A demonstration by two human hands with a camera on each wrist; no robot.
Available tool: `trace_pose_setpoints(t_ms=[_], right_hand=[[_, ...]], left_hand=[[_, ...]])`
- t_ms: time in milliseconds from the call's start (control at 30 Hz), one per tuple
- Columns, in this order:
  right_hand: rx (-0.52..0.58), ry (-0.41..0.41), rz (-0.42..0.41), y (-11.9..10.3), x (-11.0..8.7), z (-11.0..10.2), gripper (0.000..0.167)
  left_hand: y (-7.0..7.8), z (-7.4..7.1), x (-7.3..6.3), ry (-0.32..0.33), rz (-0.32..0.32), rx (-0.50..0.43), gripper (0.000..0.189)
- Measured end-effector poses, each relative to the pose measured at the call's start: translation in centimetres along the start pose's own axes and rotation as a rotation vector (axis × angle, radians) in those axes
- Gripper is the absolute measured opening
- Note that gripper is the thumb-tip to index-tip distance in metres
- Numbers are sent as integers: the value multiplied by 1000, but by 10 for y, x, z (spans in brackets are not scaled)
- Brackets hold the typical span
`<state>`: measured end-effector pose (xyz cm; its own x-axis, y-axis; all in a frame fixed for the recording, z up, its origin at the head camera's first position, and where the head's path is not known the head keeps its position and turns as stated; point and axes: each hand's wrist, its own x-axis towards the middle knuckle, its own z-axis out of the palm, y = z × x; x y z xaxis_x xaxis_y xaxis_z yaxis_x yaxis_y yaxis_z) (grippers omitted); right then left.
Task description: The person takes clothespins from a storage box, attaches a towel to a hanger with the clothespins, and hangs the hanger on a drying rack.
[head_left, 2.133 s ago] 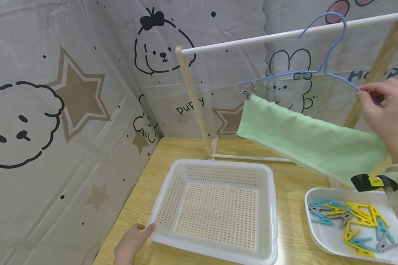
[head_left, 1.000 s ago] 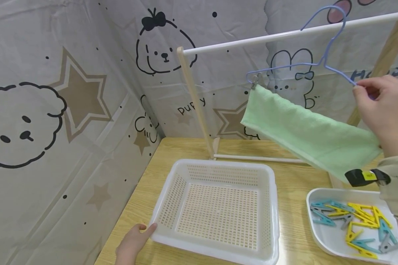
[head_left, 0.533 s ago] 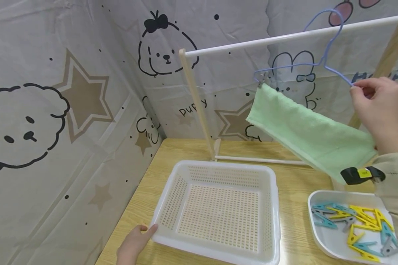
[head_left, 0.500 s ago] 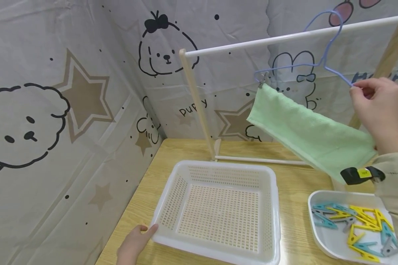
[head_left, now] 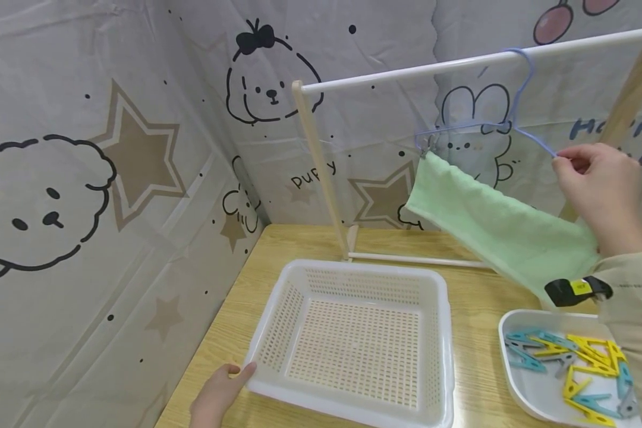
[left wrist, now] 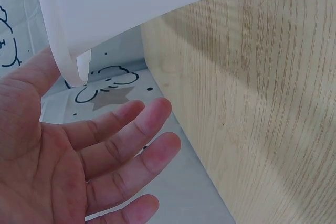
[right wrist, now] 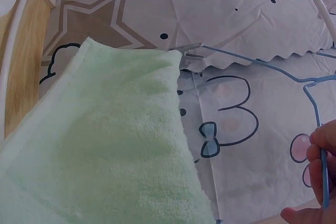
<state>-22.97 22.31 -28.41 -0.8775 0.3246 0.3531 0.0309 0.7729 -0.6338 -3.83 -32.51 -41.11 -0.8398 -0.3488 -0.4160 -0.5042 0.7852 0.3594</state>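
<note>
My right hand (head_left: 599, 190) pinches the right arm of a blue wire hanger (head_left: 535, 139). The hanger's hook lies over the white top rod (head_left: 406, 73) of a drying rack, its tip showing behind and below it. A folded light green towel (head_left: 492, 214) hangs slanted from the hanger, its left corner caught in a metal clip (head_left: 430, 144). The right wrist view shows the towel (right wrist: 115, 140) close up and my fingers around the wire. My left hand (head_left: 219, 392) has its thumb on the near left rim of a white perforated basket (head_left: 348, 267); its fingers (left wrist: 126, 142) spread loosely below the rim.
A white tray (head_left: 505, 351) with several yellow, teal and grey clothespins (head_left: 578, 353) stands at the right. The rack's wooden left post (head_left: 321, 169) rises behind the basket. Printed cloth (head_left: 139, 238) screens the left and back of the wooden table (head_left: 230, 297).
The right hand has moved left and then down with the hanger and towel. The hook has come down from above onto the rod. The left hand has stayed at the basket rim.
</note>
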Motion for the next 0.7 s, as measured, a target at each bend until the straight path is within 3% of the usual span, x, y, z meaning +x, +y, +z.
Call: trace_pose_setpoints(t_ms=[167,400,700], right_hand=[[-10,-59,17,15,7,9,44],[-10,-151,10,17,7,8,50],[-33,-62,25,9,-13,-14,50]], left_hand=[[0,1,2,-2,5,-9,85],[0,1,6,19,12,18,85],[4,-3,9,18,20,77,82]])
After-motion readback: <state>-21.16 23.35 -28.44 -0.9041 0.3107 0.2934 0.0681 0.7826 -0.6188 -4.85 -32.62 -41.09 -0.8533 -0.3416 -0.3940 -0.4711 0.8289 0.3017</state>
